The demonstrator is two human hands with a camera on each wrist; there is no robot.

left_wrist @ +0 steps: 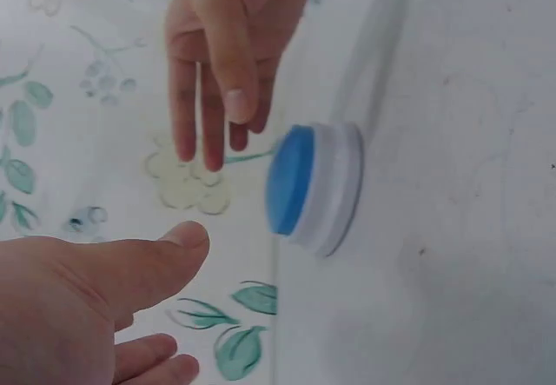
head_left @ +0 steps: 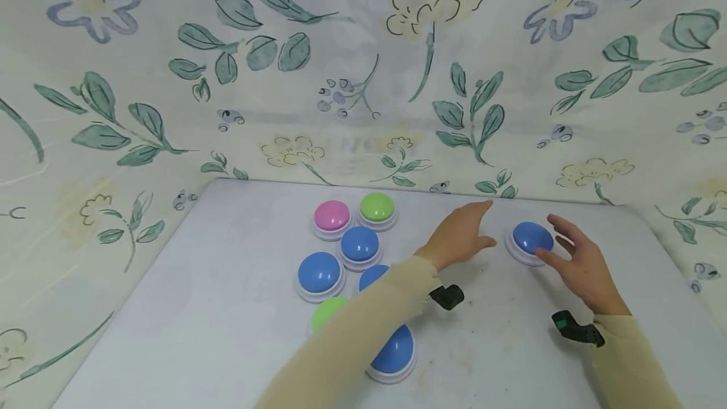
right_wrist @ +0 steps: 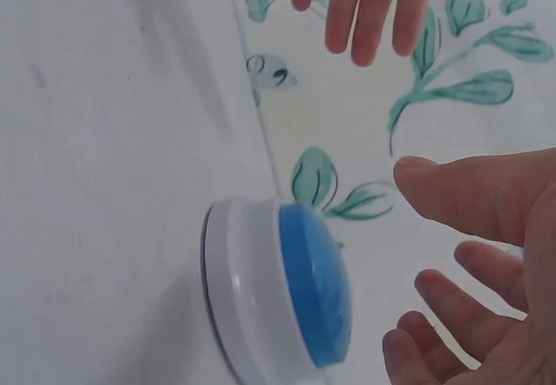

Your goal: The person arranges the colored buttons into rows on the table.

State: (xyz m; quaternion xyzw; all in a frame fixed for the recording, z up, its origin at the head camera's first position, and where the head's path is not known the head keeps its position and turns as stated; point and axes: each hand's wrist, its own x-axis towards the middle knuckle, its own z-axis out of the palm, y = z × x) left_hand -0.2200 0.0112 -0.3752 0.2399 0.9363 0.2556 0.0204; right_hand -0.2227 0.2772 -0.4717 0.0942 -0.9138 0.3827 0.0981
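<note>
A blue push button (head_left: 532, 238) with a white base stands on the right part of the white table, between my two hands. My right hand (head_left: 584, 265) hovers just to its right, fingers spread and loosely bent, holding nothing. To the button's left is my left hand (head_left: 461, 235), its fingers and thumb apart with nothing in them. In the left wrist view the blue button (left_wrist: 292, 181) lies beyond the left thumb, apart from both hands. The right wrist view shows a gap between the blue button (right_wrist: 316, 285) and the right fingers.
Left of my left arm sit several more buttons: a pink one (head_left: 332, 216), a green one (head_left: 377, 207) and blue ones, such as this blue button (head_left: 319, 272). My left sleeve partly covers some. A flower-patterned cloth (head_left: 352, 125) rises behind the table (head_left: 193, 308).
</note>
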